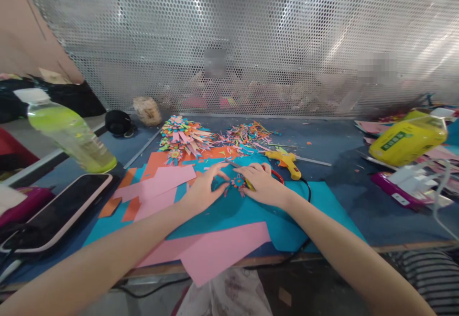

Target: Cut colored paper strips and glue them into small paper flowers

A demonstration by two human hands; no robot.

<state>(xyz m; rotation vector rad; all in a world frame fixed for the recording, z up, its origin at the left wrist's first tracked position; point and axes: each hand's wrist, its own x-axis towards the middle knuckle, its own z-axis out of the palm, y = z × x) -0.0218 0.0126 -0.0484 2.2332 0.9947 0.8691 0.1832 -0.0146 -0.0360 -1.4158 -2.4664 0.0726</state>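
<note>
A small paper flower (237,181), with a teal middle and curled pink and orange strips, is between my two hands above teal paper. My left hand (203,189) has its thumb and forefinger bent together at the flower's left edge. On the other side, my right hand (267,187) is curled over with its fingertips on the flower's right edge. A pair of scissors with a red handle (278,177) lies partly hidden by that hand, its blade tip showing beyond the fingers. A bit of yellow shows under the right fingers; I cannot make out what it is.
A paper-strip cone (182,136) stands behind, beside a heap of thin scraps (247,133). A yellow glue gun (286,161) lies to the right. Pink sheets (229,249) overhang the front edge. Bottles (71,134), a phone (60,213) and a purple power strip (398,191) flank the workspace.
</note>
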